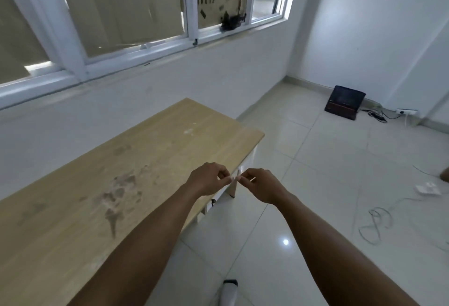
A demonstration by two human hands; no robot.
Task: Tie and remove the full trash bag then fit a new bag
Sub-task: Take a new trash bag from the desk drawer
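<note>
Left hand [209, 180] and right hand [263, 185] meet at centre frame, fingers curled, thumb and forefinger tips pinched and nearly touching each other. A pale sliver [234, 179] sits between them, maybe a thin new bag's edge being teased open. It is too small to tell whether either hand grips anything. Full trash bag and bin: not in view. The hands hang just past the table [121, 172] edge, which fills the lower left. Open tiled floor [315, 160] lies to the right, with loose cables [375, 225] at the far right to avoid.

White tiled room, wooden table [145, 155]
</note>
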